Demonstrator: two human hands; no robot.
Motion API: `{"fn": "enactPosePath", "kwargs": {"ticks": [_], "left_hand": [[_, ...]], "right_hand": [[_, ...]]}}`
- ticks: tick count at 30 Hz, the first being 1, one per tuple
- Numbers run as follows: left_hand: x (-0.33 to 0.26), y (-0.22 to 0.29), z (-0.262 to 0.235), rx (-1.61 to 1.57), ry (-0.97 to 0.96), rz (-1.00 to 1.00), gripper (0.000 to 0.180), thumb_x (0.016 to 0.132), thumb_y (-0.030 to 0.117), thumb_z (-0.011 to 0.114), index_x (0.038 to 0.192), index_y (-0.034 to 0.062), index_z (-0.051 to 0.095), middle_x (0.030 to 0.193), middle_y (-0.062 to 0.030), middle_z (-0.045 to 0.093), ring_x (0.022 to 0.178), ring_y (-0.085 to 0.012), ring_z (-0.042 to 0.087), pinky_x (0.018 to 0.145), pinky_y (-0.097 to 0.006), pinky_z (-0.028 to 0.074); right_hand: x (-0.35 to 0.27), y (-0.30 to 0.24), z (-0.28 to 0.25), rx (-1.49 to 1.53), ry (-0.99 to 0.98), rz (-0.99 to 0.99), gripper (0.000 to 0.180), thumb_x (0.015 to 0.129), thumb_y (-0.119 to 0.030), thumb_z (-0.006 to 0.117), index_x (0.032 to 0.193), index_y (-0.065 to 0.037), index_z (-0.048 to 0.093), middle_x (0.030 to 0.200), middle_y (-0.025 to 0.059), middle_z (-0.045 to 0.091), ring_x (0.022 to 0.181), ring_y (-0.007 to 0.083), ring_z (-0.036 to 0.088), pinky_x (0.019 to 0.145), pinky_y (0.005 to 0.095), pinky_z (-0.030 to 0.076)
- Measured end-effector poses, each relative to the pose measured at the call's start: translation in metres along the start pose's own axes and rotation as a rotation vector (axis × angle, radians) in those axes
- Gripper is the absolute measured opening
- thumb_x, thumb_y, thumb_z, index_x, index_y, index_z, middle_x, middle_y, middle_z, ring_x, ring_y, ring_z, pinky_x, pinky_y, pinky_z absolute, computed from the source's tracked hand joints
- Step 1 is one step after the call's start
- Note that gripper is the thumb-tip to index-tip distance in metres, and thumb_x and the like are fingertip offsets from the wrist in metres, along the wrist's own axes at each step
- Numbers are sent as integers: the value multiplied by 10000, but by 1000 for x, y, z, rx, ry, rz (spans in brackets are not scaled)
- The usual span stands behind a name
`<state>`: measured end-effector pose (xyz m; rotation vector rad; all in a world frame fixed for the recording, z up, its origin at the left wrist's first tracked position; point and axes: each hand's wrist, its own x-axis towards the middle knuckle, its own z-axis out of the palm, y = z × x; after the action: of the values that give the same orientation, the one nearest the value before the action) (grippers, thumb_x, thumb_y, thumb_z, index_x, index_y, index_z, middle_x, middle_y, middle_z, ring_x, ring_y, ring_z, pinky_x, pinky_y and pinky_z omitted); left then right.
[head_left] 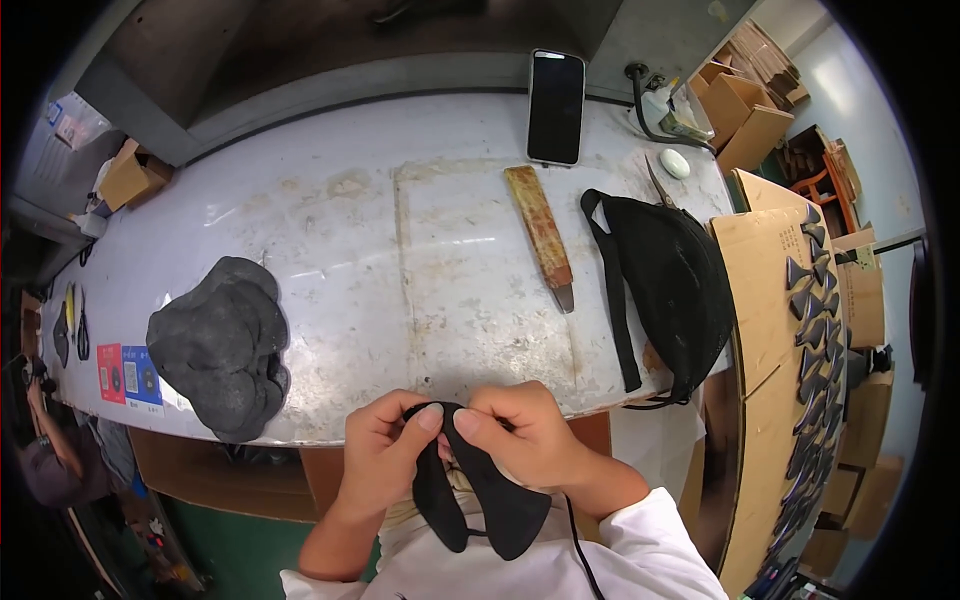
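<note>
At the table's front edge, both my hands grip a black, soft-looking U-shaped piece with two broad rounded lobes, possibly a shoe upper (510, 515). My left hand (385, 445) pinches its top on one side, thumb on the face. My right hand (525, 430) pinches the other side, close to the left thumb. The lobes hang down before my white shirt, with a thin dark link between them. Fingers behind the piece are partly hidden. Beyond my hands, on the table (470, 270), lies a knife (540, 235) with a worn, wrapped-looking handle.
A dark grey, clay-like lump (220, 340) sits left, beside a red and blue printed card (130, 375). On the right lie a black waist bag (670, 290), a phone (556, 108) and a white oval object (674, 164). Cardboard (750, 400) holds several dark, heel-shaped pieces (815, 370).
</note>
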<state>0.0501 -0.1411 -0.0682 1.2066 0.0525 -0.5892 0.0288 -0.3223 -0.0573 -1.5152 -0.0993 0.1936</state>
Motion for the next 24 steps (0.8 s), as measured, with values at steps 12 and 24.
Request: {"fn": "enactPosePath", "kwargs": {"ticks": [12,24], "left_hand": [[9,6,7,-213,-42,-90,206,940,161,605,879,-34,577,744,-119,645,550,-162,596,517,-276,494],[40,139,13,451,-44,490,116,880,39,663,942,-39,603,883,-90,653,740,-144,620,670,-263,510]], "right_hand": [[2,19,-4,437,-41,135,313,1016,-215,525,777,-14,544,747,47,663,679,86,638,575,223,470],[-17,53,-50,251,415,-91,231,1030,-234,437,1010,-25,533,708,32,541,616,79,465,564,234,390]]}}
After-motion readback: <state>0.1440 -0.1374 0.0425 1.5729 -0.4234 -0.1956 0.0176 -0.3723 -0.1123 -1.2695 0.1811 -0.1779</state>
